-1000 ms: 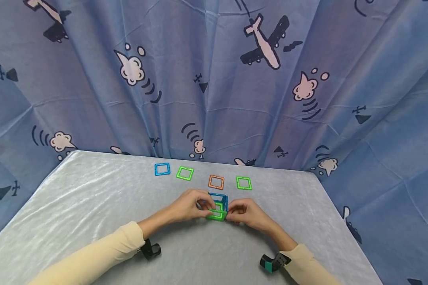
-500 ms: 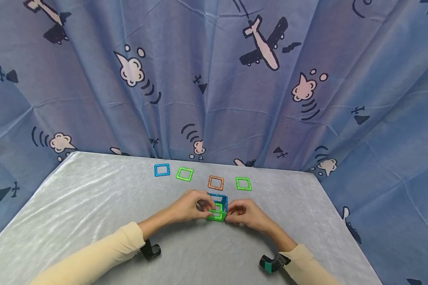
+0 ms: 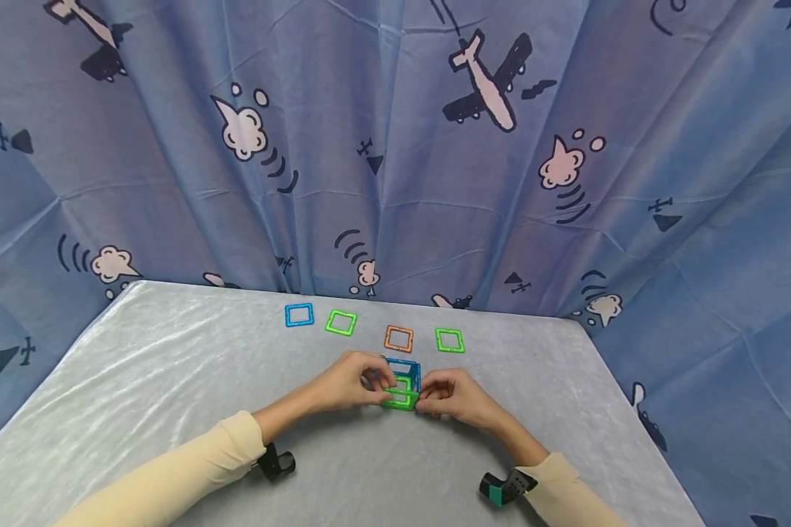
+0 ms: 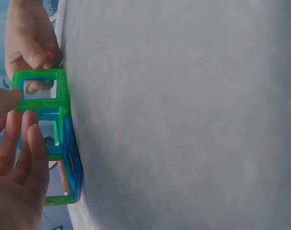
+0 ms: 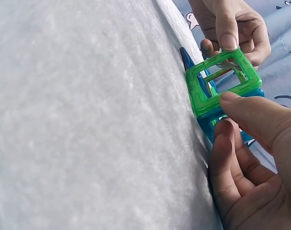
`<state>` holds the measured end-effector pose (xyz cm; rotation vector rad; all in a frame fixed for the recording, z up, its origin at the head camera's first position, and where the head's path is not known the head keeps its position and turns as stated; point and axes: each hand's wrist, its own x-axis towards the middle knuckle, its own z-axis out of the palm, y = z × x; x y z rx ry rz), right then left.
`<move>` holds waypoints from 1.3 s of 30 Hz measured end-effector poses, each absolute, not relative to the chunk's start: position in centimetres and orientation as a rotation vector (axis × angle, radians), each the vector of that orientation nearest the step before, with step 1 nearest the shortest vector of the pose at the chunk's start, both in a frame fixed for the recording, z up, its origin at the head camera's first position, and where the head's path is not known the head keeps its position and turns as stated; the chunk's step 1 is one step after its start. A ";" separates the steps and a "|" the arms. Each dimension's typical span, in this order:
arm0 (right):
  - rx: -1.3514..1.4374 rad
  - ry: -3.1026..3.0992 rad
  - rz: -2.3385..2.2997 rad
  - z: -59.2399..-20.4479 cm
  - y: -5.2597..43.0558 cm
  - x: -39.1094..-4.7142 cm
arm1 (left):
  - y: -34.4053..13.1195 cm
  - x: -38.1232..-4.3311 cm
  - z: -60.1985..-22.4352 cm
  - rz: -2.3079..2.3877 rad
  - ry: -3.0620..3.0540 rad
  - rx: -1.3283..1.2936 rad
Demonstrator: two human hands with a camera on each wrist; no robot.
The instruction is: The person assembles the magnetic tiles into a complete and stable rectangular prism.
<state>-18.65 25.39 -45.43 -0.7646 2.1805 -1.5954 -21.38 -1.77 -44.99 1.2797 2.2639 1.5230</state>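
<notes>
Pinching a green-and-blue frame box (image 3: 405, 393)
Left hand (image 3: 352, 381) grips it at nine o'clock, right hand (image 3: 459, 397) at three.

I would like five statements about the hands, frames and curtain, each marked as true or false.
1. The left hand pinches the held green frame. True.
2. The right hand touches nothing. False: its thumb is on that frame.
3. The loose orange frame lies between two loose green frames. True.
4. In the head view, the rightmost loose frame is blue. False: it is green.
5. The curtain is plain. False: aeroplanes are printed on it.
</notes>
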 end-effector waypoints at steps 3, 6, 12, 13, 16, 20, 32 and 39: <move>-0.768 2.179 -1.598 -45.4 25.3 -18.6 | -1.8 -21.4 -44.9 1.513 2.271 1.272; -0.765 2.178 -1.598 -45.4 25.2 -18.6 | -1.8 -21.3 -44.8 1.510 2.268 1.273; -0.783 2.166 -1.603 -45.5 25.2 -18.7 | -2.0 -21.2 -44.8 1.522 2.264 1.272; -0.786 2.165 -1.603 -45.5 25.2 -18.7 | -2.1 -21.2 -44.8 1.524 2.265 1.269; -0.790 2.157 -1.607 -45.6 25.2 -18.7 | -2.2 -21.3 -44.8 1.528 2.265 1.276; -0.780 2.149 -1.611 -45.6 25.2 -18.7 | -2.9 -21.3 -44.8 1.527 2.279 1.272; -0.751 2.159 -1.598 -45.3 25.2 -18.7 | -7.3 -20.9 -44.8 1.518 2.339 1.143; -0.768 2.151 -1.606 -45.4 25.3 -18.8 | -10.6 -20.9 -45.0 1.569 2.370 1.058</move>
